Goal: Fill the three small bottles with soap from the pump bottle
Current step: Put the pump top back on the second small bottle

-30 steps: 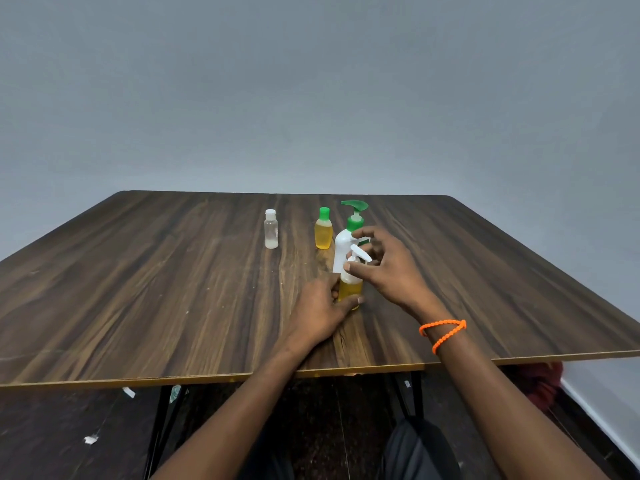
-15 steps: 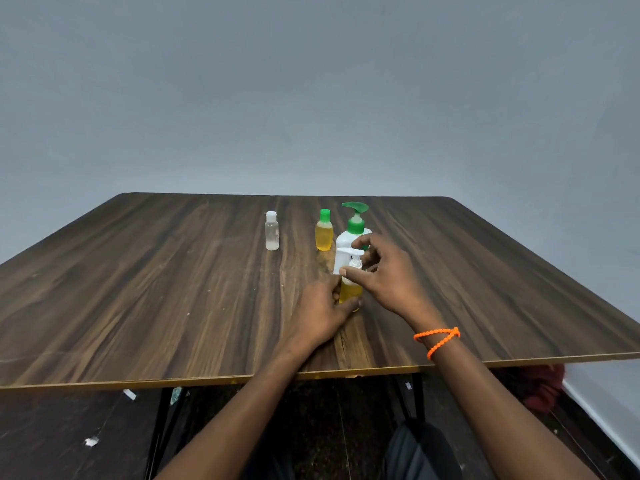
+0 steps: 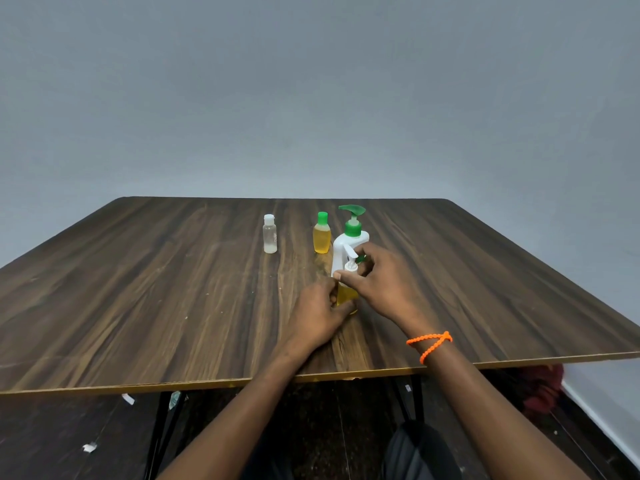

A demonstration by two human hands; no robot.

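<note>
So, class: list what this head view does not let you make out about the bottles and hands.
- Held bottle: fill level, hidden by left hand and right hand.
- Its cap: open or closed, too small.
- Pump bottle: label, behind right hand.
- Clear bottle: contents, too small.

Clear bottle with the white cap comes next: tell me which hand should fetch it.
Left. The clear bottle stands on the left hand's side, and the right hand's fingers are busy at the yellow bottle's white cap.

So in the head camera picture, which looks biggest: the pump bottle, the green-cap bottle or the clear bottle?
1. Pump bottle, plainly biggest.
2. Green-cap bottle and clear bottle look about alike; I can't rank them.
</note>
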